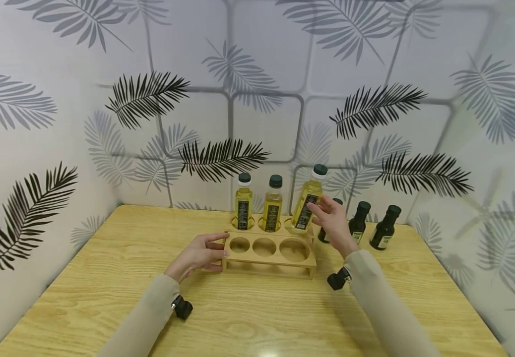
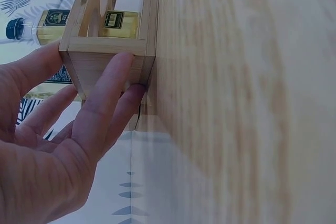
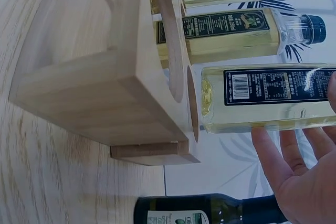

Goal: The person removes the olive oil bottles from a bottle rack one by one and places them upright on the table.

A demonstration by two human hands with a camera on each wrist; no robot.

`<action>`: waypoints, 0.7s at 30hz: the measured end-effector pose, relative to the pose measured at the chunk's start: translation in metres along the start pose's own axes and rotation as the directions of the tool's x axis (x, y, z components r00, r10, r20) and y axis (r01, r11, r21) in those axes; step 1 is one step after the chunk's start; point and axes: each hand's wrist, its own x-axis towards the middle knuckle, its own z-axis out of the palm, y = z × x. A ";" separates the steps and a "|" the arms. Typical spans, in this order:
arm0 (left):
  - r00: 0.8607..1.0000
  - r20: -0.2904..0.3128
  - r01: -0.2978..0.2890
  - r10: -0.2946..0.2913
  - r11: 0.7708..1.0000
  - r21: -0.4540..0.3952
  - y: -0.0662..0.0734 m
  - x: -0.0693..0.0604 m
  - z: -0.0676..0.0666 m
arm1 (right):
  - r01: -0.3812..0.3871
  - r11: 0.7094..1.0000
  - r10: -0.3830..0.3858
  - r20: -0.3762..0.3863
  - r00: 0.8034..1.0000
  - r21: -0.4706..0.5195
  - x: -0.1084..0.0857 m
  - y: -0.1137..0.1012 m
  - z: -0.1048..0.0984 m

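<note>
Head: the left hand [image 1: 200, 255], fingers extended, touches the end of a wooden rack [image 1: 250, 259], probably steadying it; the right hand [image 1: 332, 220] pinches a tilted bottle [image 1: 307, 198] over the rear right hole

Left wrist: a seated bottle [image 2: 131, 24] contains yellow liquid

Right wrist: the tilted bottle's yellow-filled base appears just clear of its hole

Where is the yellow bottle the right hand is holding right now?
In the head view, the yellow bottle is right of centre, tilted in the right hand just above the wooden rack's back-right hole, beside the middle bottle.
</note>
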 end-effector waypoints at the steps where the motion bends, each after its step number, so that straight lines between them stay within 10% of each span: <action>1: 1.000 0.001 0.000 0.000 1.000 -0.001 0.000 0.000 0.000 | -0.006 1.000 0.006 0.000 1.000 -0.009 0.000 0.000 -0.002; 21: 1.000 0.000 -0.003 0.003 1.000 0.010 0.000 0.000 0.000 | -0.032 0.995 0.035 0.024 0.999 -0.094 -0.015 -0.002 -0.033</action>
